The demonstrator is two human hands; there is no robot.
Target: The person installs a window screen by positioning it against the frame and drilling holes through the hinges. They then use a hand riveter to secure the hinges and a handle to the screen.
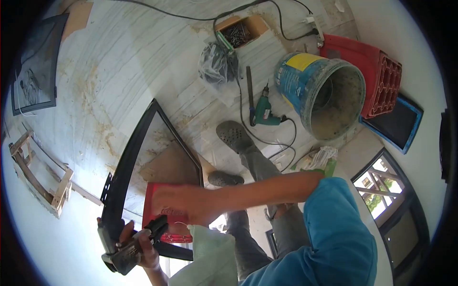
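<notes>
Left hand (147, 249) grips the black tool (125, 258) beside the frame (117, 190), presumably steadying it; right hand (183, 204) close by, grip unclear!

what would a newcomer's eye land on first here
Most likely the big blue bucket at upper right, its stained inside showing, with a red crate beside it. Next, perhaps, the dark-framed panel left of center, where the left hand grasps a black object near its lower end. The green drill also stands out against the pale floor, just above center.
</notes>
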